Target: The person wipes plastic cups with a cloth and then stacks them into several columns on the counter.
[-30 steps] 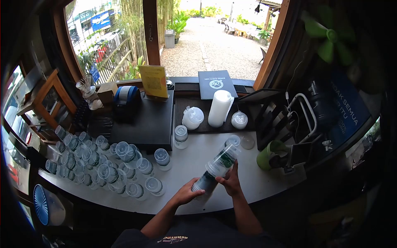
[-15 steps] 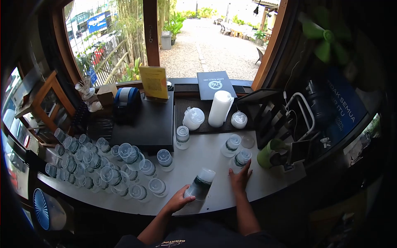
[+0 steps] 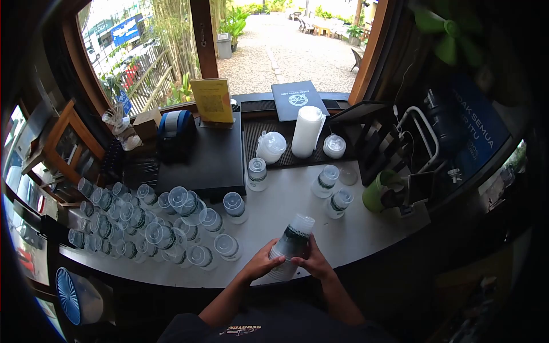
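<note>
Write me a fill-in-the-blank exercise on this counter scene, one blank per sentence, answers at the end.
1. Besides the left hand, the person's ____ hand also grips the held cups.
2. The upright sign on the black box is coloured ____.
3. The large crowd of clear cups fills the ____ side of the counter as pictured.
4. The fan at the upper right has ____ blades.

Missing words: right; yellow; left; green.

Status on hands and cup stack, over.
Bare left hand and bare right hand gripping tilted stack of clear, green-banded plastic cups. Two upturned clear plastic cups beyond, not touching it.
</note>
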A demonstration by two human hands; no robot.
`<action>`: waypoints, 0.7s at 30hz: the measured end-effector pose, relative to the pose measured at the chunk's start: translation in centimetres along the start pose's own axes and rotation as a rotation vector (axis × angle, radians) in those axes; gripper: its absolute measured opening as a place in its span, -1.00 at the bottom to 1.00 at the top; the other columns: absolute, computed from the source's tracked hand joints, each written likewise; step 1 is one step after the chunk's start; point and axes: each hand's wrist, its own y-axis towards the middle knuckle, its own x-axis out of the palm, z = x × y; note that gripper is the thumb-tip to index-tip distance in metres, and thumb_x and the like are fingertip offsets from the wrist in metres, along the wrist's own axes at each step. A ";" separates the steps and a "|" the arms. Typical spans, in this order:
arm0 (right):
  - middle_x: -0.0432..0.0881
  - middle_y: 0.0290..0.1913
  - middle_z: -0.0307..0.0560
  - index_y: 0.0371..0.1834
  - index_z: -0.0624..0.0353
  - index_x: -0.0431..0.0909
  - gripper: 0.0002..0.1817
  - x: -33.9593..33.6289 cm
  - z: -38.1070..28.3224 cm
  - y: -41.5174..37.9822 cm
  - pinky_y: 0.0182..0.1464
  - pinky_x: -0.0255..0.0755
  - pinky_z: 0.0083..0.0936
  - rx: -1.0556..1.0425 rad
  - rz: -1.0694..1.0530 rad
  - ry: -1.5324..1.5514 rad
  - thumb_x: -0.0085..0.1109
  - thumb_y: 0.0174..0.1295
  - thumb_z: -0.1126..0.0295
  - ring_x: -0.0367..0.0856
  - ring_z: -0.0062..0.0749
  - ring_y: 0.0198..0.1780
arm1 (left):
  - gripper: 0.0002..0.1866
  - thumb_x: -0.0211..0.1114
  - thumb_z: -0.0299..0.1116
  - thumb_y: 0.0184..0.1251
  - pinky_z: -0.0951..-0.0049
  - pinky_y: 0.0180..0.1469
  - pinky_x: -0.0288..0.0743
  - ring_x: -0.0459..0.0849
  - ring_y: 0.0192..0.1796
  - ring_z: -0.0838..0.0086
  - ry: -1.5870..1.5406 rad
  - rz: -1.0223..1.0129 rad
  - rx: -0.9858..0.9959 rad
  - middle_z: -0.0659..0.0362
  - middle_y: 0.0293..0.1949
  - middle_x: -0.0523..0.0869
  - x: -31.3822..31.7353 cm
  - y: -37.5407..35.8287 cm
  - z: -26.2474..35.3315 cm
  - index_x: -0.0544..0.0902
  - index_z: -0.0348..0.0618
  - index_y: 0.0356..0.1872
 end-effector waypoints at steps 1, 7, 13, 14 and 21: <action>0.37 0.40 0.14 0.62 0.21 -0.08 0.21 0.4 -0.2 0.1 0.49 0.28 -0.10 0.013 -0.013 0.009 0.63 0.09 0.07 0.37 -0.06 0.48 | -0.03 0.48 0.20 0.23 0.22 0.39 0.37 0.54 0.31 0.26 0.029 -0.010 0.010 -0.01 0.25 0.57 -0.2 -0.1 -0.2 0.30 -0.18 0.51; 0.36 0.42 0.06 0.61 0.20 -0.05 0.21 1.0 -0.7 -0.4 0.48 0.33 -0.17 0.019 -0.058 0.044 0.70 0.01 0.30 0.38 -0.10 0.47 | 0.15 0.50 0.24 0.18 0.17 0.44 0.31 0.48 0.42 0.05 0.109 0.080 0.016 -0.27 0.35 0.48 0.1 -1.3 0.6 0.09 -0.22 0.59; 0.36 0.42 0.06 0.59 0.23 0.00 0.18 1.8 -0.2 0.4 0.50 0.32 -0.19 -0.023 -0.083 0.106 0.71 -0.02 0.38 0.40 -0.14 0.45 | 0.20 0.48 0.29 0.16 0.15 0.55 0.15 0.23 0.59 -0.01 0.187 0.106 0.002 -0.27 0.54 0.22 0.0 -2.4 2.1 0.05 -0.25 0.61; 0.37 0.42 0.06 0.58 0.24 0.01 0.17 1.8 0.1 0.6 0.50 0.32 -0.19 -0.019 -0.091 0.122 0.70 -0.02 0.39 0.41 -0.15 0.45 | 0.20 0.48 0.28 0.16 0.15 0.55 0.16 0.25 0.58 0.00 0.203 0.124 0.009 -0.27 0.53 0.23 -0.1 -2.5 2.2 0.05 -0.26 0.61; 0.46 0.34 0.06 0.54 0.24 0.07 0.11 3.1 0.0 1.7 0.45 0.37 -0.20 -0.038 -0.079 0.163 0.70 0.01 0.31 0.44 -0.15 0.42 | 0.16 0.50 0.22 0.19 0.19 0.51 0.22 0.37 0.51 0.03 0.206 0.139 -0.019 -0.26 0.46 0.35 -1.3 -4.0 1.7 0.06 -0.22 0.61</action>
